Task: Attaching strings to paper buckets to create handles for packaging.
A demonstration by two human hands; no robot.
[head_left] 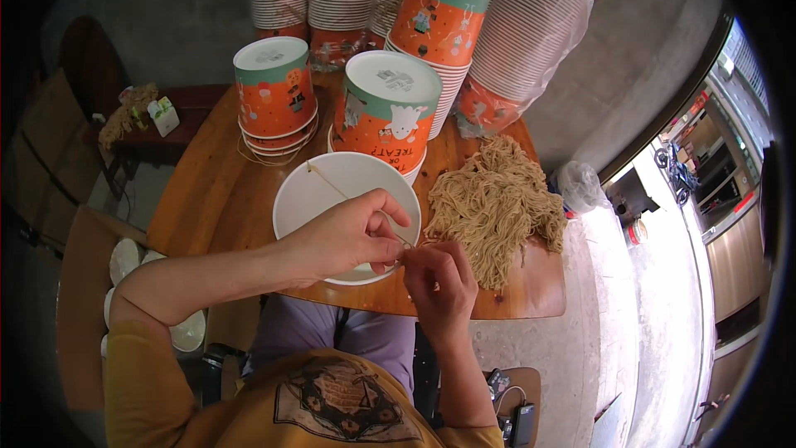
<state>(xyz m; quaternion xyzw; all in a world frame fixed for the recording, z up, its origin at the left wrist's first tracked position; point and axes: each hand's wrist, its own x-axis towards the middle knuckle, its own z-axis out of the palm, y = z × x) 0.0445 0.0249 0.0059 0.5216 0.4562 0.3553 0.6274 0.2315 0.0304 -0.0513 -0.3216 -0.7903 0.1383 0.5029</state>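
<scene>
A white-lined paper bucket (303,199) stands mouth up on the wooden table in front of me. A thin tan cord (328,181) runs from a spot in its far wall across the mouth to my hands. My left hand (352,232) reaches over the mouth, its thumb and fingers closed on the cord near the right side of the rim. My right hand (439,274), just outside that rim, pinches the cord too, fingertips almost touching the left ones. The exact grip between the fingertips is partly hidden.
A loose heap of tan cords (497,207) lies to the right. Upside-down orange and green buckets (390,99) stand beyond the open one; corded buckets (274,95) are at left. Tall nested stacks (531,25) line the wall. A cardboard box (83,315) holds more buckets.
</scene>
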